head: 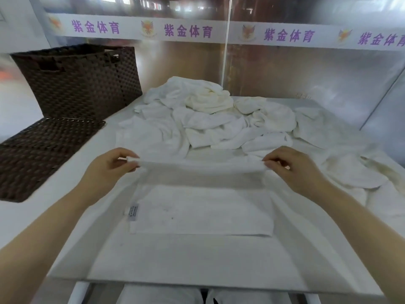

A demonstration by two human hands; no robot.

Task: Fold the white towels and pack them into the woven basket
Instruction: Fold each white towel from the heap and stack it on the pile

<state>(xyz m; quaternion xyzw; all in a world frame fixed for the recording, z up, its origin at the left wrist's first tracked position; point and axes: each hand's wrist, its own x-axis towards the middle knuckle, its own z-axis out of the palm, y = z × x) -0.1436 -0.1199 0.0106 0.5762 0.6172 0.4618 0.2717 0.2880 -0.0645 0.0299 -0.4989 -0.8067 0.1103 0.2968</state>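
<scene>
A white table (65, 249) carries a dark woven basket (83, 82), its flat lid (41, 154), a heap of crumpled white towels (210, 119) and one half-folded towel (201, 211).

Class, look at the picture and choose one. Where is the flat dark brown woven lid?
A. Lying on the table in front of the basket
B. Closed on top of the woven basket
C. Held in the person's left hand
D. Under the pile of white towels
A: the flat dark brown woven lid lies on the white table, nearer the camera than the open dark brown woven basket.
</scene>
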